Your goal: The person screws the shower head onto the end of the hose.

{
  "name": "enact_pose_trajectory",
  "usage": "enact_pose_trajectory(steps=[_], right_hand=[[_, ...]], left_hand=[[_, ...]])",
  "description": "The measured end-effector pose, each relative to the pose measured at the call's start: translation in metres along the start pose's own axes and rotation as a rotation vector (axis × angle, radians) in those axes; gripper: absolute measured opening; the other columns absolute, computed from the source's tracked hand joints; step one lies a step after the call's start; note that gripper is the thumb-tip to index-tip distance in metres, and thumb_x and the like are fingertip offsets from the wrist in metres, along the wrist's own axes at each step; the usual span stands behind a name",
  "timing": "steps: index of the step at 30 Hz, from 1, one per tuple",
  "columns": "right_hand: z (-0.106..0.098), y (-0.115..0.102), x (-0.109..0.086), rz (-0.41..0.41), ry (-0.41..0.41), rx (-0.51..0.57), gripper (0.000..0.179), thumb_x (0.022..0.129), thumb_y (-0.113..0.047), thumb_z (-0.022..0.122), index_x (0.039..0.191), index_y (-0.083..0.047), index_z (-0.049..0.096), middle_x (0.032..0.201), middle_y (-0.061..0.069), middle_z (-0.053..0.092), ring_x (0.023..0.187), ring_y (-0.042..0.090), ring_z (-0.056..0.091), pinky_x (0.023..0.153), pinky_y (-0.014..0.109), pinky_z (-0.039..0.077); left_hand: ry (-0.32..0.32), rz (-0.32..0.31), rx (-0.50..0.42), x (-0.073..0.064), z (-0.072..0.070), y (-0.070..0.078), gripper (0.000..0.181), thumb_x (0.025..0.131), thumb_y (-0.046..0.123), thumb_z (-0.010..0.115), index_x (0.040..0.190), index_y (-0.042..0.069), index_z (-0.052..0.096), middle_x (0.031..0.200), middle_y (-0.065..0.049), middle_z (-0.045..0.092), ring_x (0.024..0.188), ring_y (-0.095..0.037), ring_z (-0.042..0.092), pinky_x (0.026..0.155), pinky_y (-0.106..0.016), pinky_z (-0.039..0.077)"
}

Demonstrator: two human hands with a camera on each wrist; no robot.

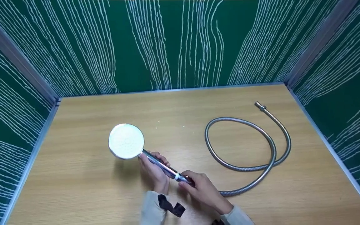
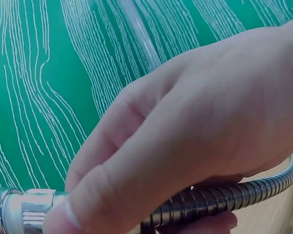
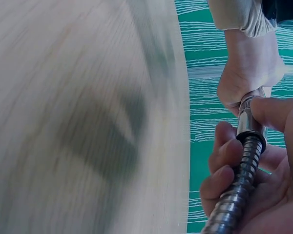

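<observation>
The left hand grips the chrome handle of a shower head, its round pale spray face turned upward. At the handle's lower end, the right hand holds the end of a ribbed metal shower hose between thumb and fingers. In the right wrist view, that hose's smooth metal end fitting lines up with the handle, with the thumb lying on it. The left wrist view shows the right hand from close by, covering much of the joint.
The hose loops over the wooden table to the right, and its free end fitting lies toward the back. Green panels with white streaks enclose the table at the back and sides. Several tiny white specks lie mid-table.
</observation>
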State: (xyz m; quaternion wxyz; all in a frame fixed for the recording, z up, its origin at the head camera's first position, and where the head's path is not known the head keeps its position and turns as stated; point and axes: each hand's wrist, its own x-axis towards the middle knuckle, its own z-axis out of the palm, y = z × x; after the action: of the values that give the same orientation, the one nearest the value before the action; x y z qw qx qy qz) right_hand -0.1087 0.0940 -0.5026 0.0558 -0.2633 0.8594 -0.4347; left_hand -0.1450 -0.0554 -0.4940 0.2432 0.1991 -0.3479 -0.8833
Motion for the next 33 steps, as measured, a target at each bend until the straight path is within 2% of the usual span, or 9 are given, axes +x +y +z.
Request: enact_pose_trajectory(steps=[3, 6, 11, 16, 19, 22, 27, 33], right_hand=[[-0.001, 0.001, 0.003, -0.021, 0.013, -0.019, 0.018, 0.091, -0.025, 0.063, 0.102, -0.011, 0.065, 0.075, -0.005, 0.060, 0.063, -0.002, 0.044, 0.057, 0.017, 0.039], [-0.003, 0.002, 0.005, -0.033, 0.011, -0.016, 0.019, 0.091, -0.026, 0.063, 0.102, -0.011, 0.066, 0.077, -0.005, 0.060, 0.064, -0.001, 0.045, 0.057, 0.016, 0.039], [-0.003, 0.004, 0.004, -0.024, -0.024, 0.009, 0.018, 0.091, -0.024, 0.062, 0.102, -0.010, 0.067, 0.078, -0.005, 0.060, 0.067, -0.001, 0.045, 0.059, 0.017, 0.040], [-0.005, 0.008, 0.000, -0.013, -0.042, -0.009, 0.020, 0.092, -0.026, 0.061, 0.102, -0.010, 0.067, 0.081, -0.004, 0.062, 0.069, -0.001, 0.047, 0.062, 0.017, 0.041], [-0.008, 0.010, -0.001, -0.003, -0.048, -0.029, 0.021, 0.092, -0.027, 0.061, 0.103, -0.011, 0.067, 0.083, -0.004, 0.063, 0.070, 0.000, 0.048, 0.062, 0.018, 0.042], [-0.010, 0.012, -0.002, -0.012, -0.054, -0.051, 0.020, 0.092, -0.026, 0.061, 0.103, -0.011, 0.068, 0.085, -0.002, 0.065, 0.071, 0.000, 0.049, 0.063, 0.018, 0.044], [-0.010, 0.014, -0.002, -0.024, -0.055, -0.062, 0.019, 0.091, -0.023, 0.062, 0.104, -0.010, 0.068, 0.087, -0.001, 0.066, 0.072, 0.001, 0.051, 0.064, 0.019, 0.045], [-0.010, 0.015, -0.003, 0.009, -0.063, -0.023, 0.023, 0.091, -0.022, 0.063, 0.109, -0.009, 0.060, 0.083, -0.003, 0.060, 0.069, 0.000, 0.047, 0.061, 0.018, 0.041]], left_hand=[[-0.001, 0.020, -0.045, 0.001, 0.000, 0.001, 0.027, 0.103, 0.038, 0.025, 0.100, 0.014, 0.037, 0.063, 0.004, 0.051, 0.043, -0.008, 0.049, 0.040, -0.021, 0.040], [0.003, 0.013, -0.075, 0.001, 0.000, 0.002, 0.028, 0.103, 0.034, 0.025, 0.097, 0.011, 0.039, 0.062, 0.003, 0.052, 0.044, -0.009, 0.050, 0.041, -0.021, 0.040], [0.021, -0.048, -0.097, -0.001, -0.007, 0.005, 0.033, 0.102, 0.034, 0.026, 0.089, 0.009, 0.044, 0.065, 0.002, 0.052, 0.052, -0.012, 0.052, 0.049, -0.024, 0.043], [0.009, -0.096, -0.139, -0.007, -0.013, 0.003, 0.018, 0.102, 0.028, 0.026, 0.098, 0.014, 0.036, 0.068, 0.001, 0.056, 0.057, -0.014, 0.054, 0.056, -0.026, 0.045], [-0.002, -0.130, -0.159, -0.009, -0.014, 0.002, 0.008, 0.101, 0.021, 0.029, 0.098, 0.014, 0.033, 0.068, 0.000, 0.057, 0.056, -0.015, 0.054, 0.057, -0.027, 0.045], [-0.004, -0.159, -0.177, -0.009, -0.013, 0.003, 0.014, 0.101, 0.018, 0.033, 0.088, 0.013, 0.038, 0.061, 0.001, 0.055, 0.050, -0.013, 0.050, 0.053, -0.026, 0.043], [-0.016, -0.196, -0.216, -0.009, -0.011, 0.005, 0.039, 0.101, 0.022, 0.039, 0.062, 0.014, 0.043, 0.047, 0.005, 0.042, 0.039, -0.010, 0.039, 0.045, -0.023, 0.034], [-0.005, -0.179, -0.181, -0.010, -0.006, 0.006, 0.038, 0.099, 0.018, 0.041, 0.061, 0.015, 0.041, 0.044, 0.006, 0.039, 0.037, -0.009, 0.035, 0.043, -0.022, 0.031]])
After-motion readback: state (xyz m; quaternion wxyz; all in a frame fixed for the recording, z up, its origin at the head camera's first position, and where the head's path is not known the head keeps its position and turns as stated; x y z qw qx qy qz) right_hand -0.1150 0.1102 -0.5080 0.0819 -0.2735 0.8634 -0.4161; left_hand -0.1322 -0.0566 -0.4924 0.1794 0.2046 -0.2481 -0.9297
